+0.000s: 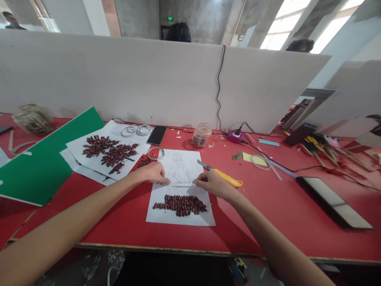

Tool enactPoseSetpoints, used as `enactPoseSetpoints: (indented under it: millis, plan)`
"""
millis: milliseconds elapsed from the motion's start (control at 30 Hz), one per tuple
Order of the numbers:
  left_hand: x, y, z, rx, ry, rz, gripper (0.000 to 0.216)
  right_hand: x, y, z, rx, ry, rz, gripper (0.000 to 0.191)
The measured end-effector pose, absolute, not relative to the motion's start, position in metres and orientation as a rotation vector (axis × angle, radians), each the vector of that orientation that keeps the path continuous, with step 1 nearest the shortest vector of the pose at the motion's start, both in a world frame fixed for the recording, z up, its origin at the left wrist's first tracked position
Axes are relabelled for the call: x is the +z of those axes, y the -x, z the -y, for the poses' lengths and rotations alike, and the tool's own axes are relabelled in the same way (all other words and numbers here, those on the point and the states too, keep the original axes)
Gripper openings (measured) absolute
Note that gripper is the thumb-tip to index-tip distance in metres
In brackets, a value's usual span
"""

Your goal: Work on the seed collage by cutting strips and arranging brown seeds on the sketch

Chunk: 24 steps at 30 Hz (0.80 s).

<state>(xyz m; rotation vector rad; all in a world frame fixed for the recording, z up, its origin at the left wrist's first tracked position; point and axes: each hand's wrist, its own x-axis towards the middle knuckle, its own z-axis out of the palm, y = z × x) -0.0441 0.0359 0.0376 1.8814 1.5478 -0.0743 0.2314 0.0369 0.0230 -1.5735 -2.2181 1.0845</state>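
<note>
Between my two hands a narrow white strip of tape [182,184] is stretched over a sheet of paper [179,221]. My left hand [154,173] pinches its left end, and my right hand [212,183] pinches the right end. The sheet bears a pencil drawing of a figure [177,167]. Rows of dark brown seeds [180,204] lie across its lower part, below the strip. Beside my right hand rests a yellow utility knife [228,178] with its blade out. A small pile of loose seeds [144,162] sits behind my left wrist, partly hidden.
Tape rolls [144,130], a phone [156,135] and a jar of seeds [202,135] stand at the back of the red table [285,210]. Seed-covered sheets [110,153] and a green board [56,163] lie left. A black cable [219,87] hangs over the white partition [133,79].
</note>
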Motion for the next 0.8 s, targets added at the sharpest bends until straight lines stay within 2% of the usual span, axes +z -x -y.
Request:
enactPoseSetpoints:
  millis: [233, 467, 800]
  plan:
    - [0.033, 0.046, -0.037, -0.070, -1.898, -1.546, 0.034, 0.030, -0.225, -0.034, 1.083, 1.578, 2.196, 0.022]
    - [0.026, 0.047, -0.033, 0.165, -2.030, -1.249, 0.023, 0.027, -0.225, -0.034, 1.107, 1.562, 2.172, 0.023]
    - [0.027, 0.043, -0.040, 0.006, -2.056, -1.186, 0.018, 0.029, -0.225, -0.034, 1.132, 1.571, 2.154, 0.024]
